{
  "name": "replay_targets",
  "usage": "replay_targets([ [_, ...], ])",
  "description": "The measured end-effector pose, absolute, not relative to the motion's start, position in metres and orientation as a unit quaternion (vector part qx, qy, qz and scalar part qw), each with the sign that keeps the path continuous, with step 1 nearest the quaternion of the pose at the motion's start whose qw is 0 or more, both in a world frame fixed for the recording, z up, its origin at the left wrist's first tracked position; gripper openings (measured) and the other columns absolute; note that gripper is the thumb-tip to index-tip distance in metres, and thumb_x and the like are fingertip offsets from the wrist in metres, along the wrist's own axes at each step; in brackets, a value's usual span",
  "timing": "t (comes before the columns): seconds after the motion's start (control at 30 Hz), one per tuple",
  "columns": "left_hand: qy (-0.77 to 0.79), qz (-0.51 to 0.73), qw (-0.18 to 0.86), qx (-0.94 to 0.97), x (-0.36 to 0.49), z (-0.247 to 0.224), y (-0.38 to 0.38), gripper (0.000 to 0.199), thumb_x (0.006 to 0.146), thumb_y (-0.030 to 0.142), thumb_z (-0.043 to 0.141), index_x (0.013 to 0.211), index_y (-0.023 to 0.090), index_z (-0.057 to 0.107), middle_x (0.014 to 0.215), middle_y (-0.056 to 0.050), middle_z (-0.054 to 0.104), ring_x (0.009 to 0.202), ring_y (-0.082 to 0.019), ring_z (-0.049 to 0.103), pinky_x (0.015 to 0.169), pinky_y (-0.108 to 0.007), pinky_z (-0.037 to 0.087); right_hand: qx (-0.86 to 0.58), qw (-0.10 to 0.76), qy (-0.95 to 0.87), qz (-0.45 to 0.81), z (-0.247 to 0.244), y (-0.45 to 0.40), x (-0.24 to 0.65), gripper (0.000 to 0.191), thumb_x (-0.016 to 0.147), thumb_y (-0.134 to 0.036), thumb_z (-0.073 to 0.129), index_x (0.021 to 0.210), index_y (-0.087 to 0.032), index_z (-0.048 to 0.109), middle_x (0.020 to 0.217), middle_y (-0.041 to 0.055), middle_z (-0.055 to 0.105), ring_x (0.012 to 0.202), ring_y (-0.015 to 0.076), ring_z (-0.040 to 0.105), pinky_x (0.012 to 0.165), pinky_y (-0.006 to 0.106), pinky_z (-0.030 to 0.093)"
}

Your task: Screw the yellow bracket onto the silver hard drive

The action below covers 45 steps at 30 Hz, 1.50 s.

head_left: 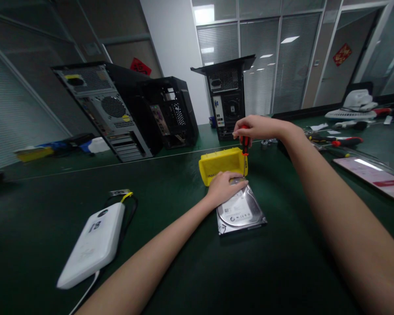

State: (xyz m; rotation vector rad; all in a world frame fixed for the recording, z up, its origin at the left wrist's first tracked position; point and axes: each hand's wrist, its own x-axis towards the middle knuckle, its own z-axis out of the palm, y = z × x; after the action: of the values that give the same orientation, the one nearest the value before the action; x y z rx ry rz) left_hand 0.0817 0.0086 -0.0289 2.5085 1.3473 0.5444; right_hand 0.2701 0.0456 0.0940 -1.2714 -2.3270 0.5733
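A silver hard disk drive with a white label lies on the dark green table. My left hand grips it across its far left part, with two fingers reaching over the top; the other fingers are hidden. A screwdriver with a red and black handle stands nearly upright in my right hand, whose fingers are closed round the top of the handle. Its tip meets the far end of the drive, where the exact contact is too small to make out. Right behind the drive is a yellow plastic bin.
Computer cases stand at the back: a tall one, an opened one and another. A white power bank with a cable lies at left. On the right are a phone and red-and-black-handled pliers.
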Motion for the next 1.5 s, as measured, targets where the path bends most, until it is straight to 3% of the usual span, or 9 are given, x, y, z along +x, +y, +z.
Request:
replay_targets([
  [0.57, 0.46, 0.186, 0.111, 0.861, 0.081, -0.031, 0.01, 0.05, 0.081, 0.058, 0.046, 0.111, 0.024, 0.066, 0.115, -0.005, 0.066, 0.105, -0.024, 0.059, 0.09, -0.037, 0.044, -0.452, 0.204, -0.844, 0.203, 0.098, 0.041, 0.267, 0.024, 0.082, -0.013, 0.047, 0.104, -0.013, 0.058, 0.099, 0.0107, 0.064, 0.082, 0.0165, 0.063, 0.066, 0.024, 0.051],
  [0.7, 0.454, 0.188, 0.11, 0.864, 0.08, -0.033, 0.011, 0.051, 0.082, 0.06, 0.044, 0.112, 0.024, 0.066, 0.116, -0.004, 0.065, 0.105, -0.024, 0.058, 0.089, -0.036, 0.044, -0.454, 0.191, -0.84, 0.228, 0.099, 0.038, 0.265, 0.02, 0.085, -0.024, 0.049, 0.1, -0.013, 0.058, 0.096, 0.0109, 0.064, 0.078, 0.0156, 0.063, 0.061, 0.023, 0.05],
  [0.83, 0.456, 0.187, 0.112, 0.863, 0.08, -0.033, 0.01, 0.051, 0.082, 0.06, 0.044, 0.113, 0.025, 0.065, 0.117, -0.004, 0.065, 0.105, -0.024, 0.058, 0.089, -0.036, 0.044, -0.503, 0.171, -0.83, 0.17, 0.1, 0.036, 0.265, 0.031, 0.084, -0.043, 0.052, 0.089, -0.014, 0.061, 0.086, 0.0091, 0.065, 0.062, 0.013, 0.059, 0.05, 0.022, 0.044],
  [0.9, 0.457, 0.187, 0.114, 0.862, 0.08, -0.032, 0.01, 0.052, 0.081, 0.06, 0.044, 0.113, 0.025, 0.065, 0.117, -0.004, 0.065, 0.105, -0.025, 0.058, 0.089, -0.037, 0.044, -0.506, 0.167, -0.832, 0.153, 0.1, 0.035, 0.268, 0.026, 0.084, -0.038, 0.052, 0.093, -0.016, 0.062, 0.088, 0.0084, 0.065, 0.064, 0.0134, 0.058, 0.048, 0.021, 0.042],
  [1.03, 0.46, 0.188, 0.118, 0.86, 0.08, -0.031, 0.009, 0.051, 0.081, 0.059, 0.046, 0.112, 0.024, 0.066, 0.117, -0.005, 0.065, 0.105, -0.025, 0.058, 0.09, -0.038, 0.044, -0.474, 0.192, -0.826, 0.235, 0.1, 0.036, 0.273, 0.027, 0.082, -0.021, 0.051, 0.108, -0.018, 0.055, 0.101, 0.0083, 0.063, 0.076, 0.0146, 0.059, 0.053, 0.021, 0.046],
  [1.13, 0.464, 0.187, 0.119, 0.858, 0.08, -0.031, 0.009, 0.05, 0.081, 0.059, 0.047, 0.112, 0.024, 0.065, 0.118, -0.005, 0.065, 0.107, -0.026, 0.058, 0.091, -0.039, 0.044, -0.466, 0.194, -0.828, 0.244, 0.1, 0.036, 0.273, 0.017, 0.083, -0.026, 0.051, 0.095, -0.017, 0.058, 0.096, 0.0084, 0.063, 0.074, 0.0141, 0.059, 0.056, 0.021, 0.047],
  [1.23, 0.458, 0.185, 0.118, 0.861, 0.08, -0.03, 0.008, 0.05, 0.082, 0.058, 0.046, 0.113, 0.024, 0.065, 0.118, -0.004, 0.064, 0.107, -0.025, 0.057, 0.091, -0.038, 0.044, -0.46, 0.203, -0.842, 0.195, 0.098, 0.038, 0.269, 0.023, 0.083, -0.036, 0.054, 0.088, -0.015, 0.059, 0.085, 0.0079, 0.062, 0.068, 0.0136, 0.058, 0.055, 0.023, 0.047],
  [1.4, 0.459, 0.192, 0.114, 0.86, 0.081, -0.029, 0.007, 0.045, 0.082, 0.054, 0.049, 0.111, 0.023, 0.066, 0.116, -0.004, 0.066, 0.106, -0.025, 0.058, 0.091, -0.037, 0.044, -0.417, 0.256, -0.846, 0.211, 0.096, 0.037, 0.265, 0.035, 0.08, -0.027, 0.059, 0.112, -0.016, 0.053, 0.098, 0.0078, 0.063, 0.082, 0.0145, 0.061, 0.063, 0.022, 0.05],
  [1.5, 0.458, 0.195, 0.119, 0.859, 0.081, -0.028, 0.006, 0.045, 0.082, 0.053, 0.05, 0.111, 0.023, 0.066, 0.115, -0.005, 0.065, 0.106, -0.025, 0.058, 0.091, -0.038, 0.044, -0.396, 0.254, -0.84, 0.271, 0.097, 0.035, 0.266, 0.038, 0.08, -0.025, 0.06, 0.115, -0.015, 0.048, 0.097, 0.0077, 0.065, 0.085, 0.0141, 0.062, 0.066, 0.022, 0.051],
])
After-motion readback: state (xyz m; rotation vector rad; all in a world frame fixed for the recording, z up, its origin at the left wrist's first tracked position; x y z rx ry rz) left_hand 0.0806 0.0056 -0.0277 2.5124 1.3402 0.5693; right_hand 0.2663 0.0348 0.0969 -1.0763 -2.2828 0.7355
